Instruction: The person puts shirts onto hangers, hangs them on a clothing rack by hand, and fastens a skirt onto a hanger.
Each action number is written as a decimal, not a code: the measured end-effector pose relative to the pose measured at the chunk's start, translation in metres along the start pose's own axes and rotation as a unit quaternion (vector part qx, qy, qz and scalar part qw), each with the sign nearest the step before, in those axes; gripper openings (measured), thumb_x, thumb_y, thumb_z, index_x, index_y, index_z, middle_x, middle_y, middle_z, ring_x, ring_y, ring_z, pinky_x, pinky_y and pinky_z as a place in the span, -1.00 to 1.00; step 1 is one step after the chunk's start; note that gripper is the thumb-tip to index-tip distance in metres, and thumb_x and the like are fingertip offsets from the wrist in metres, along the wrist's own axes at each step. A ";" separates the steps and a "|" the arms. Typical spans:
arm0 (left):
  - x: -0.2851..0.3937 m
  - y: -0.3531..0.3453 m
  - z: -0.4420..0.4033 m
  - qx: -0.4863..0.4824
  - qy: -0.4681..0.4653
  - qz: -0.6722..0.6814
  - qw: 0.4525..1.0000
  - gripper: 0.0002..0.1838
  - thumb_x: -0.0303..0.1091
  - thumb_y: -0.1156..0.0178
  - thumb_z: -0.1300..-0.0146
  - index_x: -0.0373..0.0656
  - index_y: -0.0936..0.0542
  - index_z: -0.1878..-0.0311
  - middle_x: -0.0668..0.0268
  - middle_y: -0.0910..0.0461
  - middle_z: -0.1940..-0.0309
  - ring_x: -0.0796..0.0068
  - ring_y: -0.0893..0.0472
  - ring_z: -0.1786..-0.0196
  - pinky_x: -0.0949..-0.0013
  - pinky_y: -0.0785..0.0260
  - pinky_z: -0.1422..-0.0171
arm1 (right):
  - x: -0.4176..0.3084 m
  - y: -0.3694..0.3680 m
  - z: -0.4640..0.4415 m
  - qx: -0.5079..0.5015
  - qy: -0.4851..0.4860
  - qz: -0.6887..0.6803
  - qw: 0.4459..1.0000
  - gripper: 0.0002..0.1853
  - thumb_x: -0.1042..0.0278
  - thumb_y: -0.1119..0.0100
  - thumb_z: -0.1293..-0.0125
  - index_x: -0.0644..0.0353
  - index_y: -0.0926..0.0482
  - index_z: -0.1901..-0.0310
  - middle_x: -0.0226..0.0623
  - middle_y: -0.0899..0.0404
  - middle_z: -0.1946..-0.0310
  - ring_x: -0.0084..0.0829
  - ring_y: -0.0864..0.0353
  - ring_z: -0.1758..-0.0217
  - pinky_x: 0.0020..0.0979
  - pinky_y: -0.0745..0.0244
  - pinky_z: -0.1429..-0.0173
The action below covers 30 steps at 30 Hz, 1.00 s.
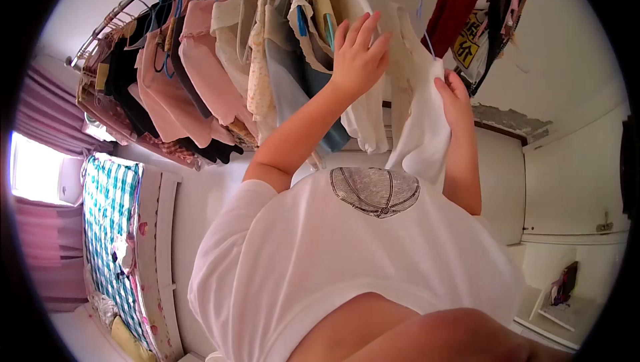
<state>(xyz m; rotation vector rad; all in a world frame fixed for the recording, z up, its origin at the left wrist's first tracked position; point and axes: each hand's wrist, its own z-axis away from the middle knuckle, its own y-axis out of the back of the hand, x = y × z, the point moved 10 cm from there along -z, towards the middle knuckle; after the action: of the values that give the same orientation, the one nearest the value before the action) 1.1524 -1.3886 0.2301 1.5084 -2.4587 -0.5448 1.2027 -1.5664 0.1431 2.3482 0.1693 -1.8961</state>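
Note:
My right hand [457,99] is closed on the shoulder edge of a white garment [427,125]. That garment hangs on a thin pale-blue hanger [429,43], and a cream piece [400,62] hangs just left of it. My left hand [361,55] is raised with its fingers apart, in front of a white garment [365,119] on the rack. Whether its fingertips touch the cloth, I cannot tell. Left of that hand hang a ruffled cream top [313,49] with a blue hanger and a grey-blue garment [283,62].
A metal rod [127,3] carries many clothes on hangers, among them pink tops [203,55] and black ones. Dark red cloth [460,5] hangs at upper right. A bed with a checkered cover [110,229], purple curtains [50,109] and a white cabinet [573,195] stand around.

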 end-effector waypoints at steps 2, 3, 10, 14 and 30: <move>0.000 0.008 -0.008 0.012 -0.010 0.025 1.000 -0.66 -0.38 -0.19 0.10 -0.03 -0.49 0.15 0.22 -0.35 -0.08 0.21 -0.34 -0.13 0.09 -0.12 -0.18 | -0.013 -0.017 -0.011 0.001 0.016 -0.046 0.999 -0.75 0.42 0.01 -0.25 0.30 -0.41 0.05 -0.39 -0.49 0.23 -0.62 -0.43 0.19 -0.59 -0.30 0.08; 0.003 0.011 -0.012 0.014 -0.015 0.025 0.999 -0.67 -0.39 -0.18 0.11 -0.05 -0.49 0.16 0.21 -0.36 -0.05 0.21 -0.35 -0.11 0.10 -0.15 -0.16 | -0.019 -0.025 -0.020 -0.001 0.036 -0.057 0.998 -0.74 0.42 0.01 -0.25 0.30 -0.41 0.05 -0.38 -0.49 0.22 -0.61 -0.43 0.18 -0.58 -0.30 0.07; -0.003 0.010 -0.008 0.005 -0.017 0.020 1.000 -0.66 -0.42 -0.16 0.07 -0.12 -0.47 0.13 0.17 -0.38 -0.01 0.19 -0.37 -0.10 0.11 -0.20 -0.13 | -0.060 -0.076 -0.080 -0.001 0.114 -0.091 0.989 -0.71 0.39 -0.01 -0.24 0.36 -0.40 0.04 -0.31 -0.49 0.19 -0.56 -0.45 0.16 -0.57 -0.31 0.05; -0.013 0.014 -0.004 -0.017 0.012 0.046 0.999 -0.61 -0.45 -0.14 0.02 -0.13 -0.42 0.03 0.21 -0.35 -0.08 0.16 -0.33 -0.15 0.15 -0.18 -0.20 | -0.065 -0.092 -0.116 0.011 0.096 -0.095 0.991 -0.68 0.35 -0.03 -0.23 0.38 -0.40 0.05 -0.29 -0.49 0.20 -0.53 -0.45 0.17 -0.53 -0.32 0.06; -0.022 0.027 -0.002 -0.055 -0.013 0.015 0.998 -0.63 -0.40 -0.15 0.01 -0.10 -0.42 0.06 0.25 -0.34 -0.08 0.25 -0.32 -0.18 0.15 -0.13 -0.28 | -0.046 -0.112 -0.142 0.010 0.028 -0.045 0.999 -0.67 0.29 -0.05 -0.16 0.37 -0.44 0.13 -0.27 -0.50 0.25 -0.48 -0.43 0.21 -0.46 -0.31 0.11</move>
<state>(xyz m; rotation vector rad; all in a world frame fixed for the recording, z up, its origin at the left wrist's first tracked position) 1.1407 -1.3586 0.2432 1.4287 -2.4229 -0.6853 1.3122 -1.4331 0.2149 2.4482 0.2656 -1.8808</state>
